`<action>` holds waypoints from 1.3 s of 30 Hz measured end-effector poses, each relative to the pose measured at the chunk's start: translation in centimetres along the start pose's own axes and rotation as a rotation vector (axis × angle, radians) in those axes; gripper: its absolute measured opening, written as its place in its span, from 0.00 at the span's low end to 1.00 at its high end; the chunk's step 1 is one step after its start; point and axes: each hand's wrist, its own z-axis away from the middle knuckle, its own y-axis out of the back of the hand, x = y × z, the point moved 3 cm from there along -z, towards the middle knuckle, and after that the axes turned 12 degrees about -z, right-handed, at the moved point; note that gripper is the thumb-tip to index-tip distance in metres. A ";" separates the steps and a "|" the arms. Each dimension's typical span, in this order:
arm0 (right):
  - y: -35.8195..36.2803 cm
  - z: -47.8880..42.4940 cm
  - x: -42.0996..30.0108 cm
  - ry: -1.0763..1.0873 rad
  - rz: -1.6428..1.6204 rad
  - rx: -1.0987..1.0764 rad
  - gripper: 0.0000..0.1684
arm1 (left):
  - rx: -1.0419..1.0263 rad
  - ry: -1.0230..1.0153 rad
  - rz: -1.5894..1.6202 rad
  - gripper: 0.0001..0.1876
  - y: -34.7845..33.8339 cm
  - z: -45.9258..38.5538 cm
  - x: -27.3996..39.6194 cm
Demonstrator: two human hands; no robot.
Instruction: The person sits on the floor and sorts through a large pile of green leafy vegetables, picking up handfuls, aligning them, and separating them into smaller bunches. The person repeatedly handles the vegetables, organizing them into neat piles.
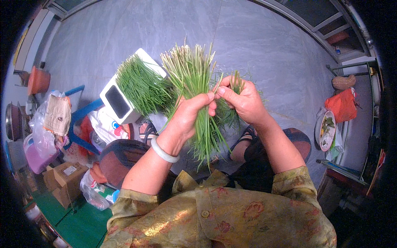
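Note:
A thick bundle of long green stalks, seemingly garlic chives (pixel 192 73), stands in the grip of my left hand (pixel 189 113), pale cut ends pointing away from me. Close against it on the right, my right hand (pixel 243 99) holds a smaller bunch of stalks (pixel 237 82); its thumb and index finger pinch a thin stalk beside my left thumb. Another heap of the same greens (pixel 141 83) lies across a white rectangular container (pixel 150 63) with a dark panel. Loose greens (pixel 226 113) lie on the floor below my hands, partly hidden.
Grey tiled floor (pixel 260 46) spreads around my feet. At the left are a blue metal frame (pixel 85 113), plastic bags (pixel 43 136), a cardboard box (pixel 66 179) and a terracotta-coloured pot (pixel 38 80). At the right stand an oval plate with food (pixel 327 130) and a red bag (pixel 341 105).

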 end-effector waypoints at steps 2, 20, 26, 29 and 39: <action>0.4 0.1 0.1 0.021 0.091 0.010 0.05 | 0.010 0.022 0.019 0.10 -0.1 0.0 0.0; 1.0 0.3 -0.9 0.340 0.549 0.315 0.03 | -0.005 0.098 0.029 0.09 0.3 0.1 -0.3; 3.0 -0.2 -1.6 0.418 0.482 0.422 0.06 | -0.021 0.086 0.007 0.09 0.2 0.0 -0.2; 4.3 -0.5 -2.4 0.377 0.504 0.497 0.06 | 0.011 0.073 -0.010 0.08 0.1 0.0 -0.3; 3.5 -0.8 -1.5 0.375 0.421 0.279 0.11 | -0.009 0.063 0.045 0.08 0.4 -0.2 -0.3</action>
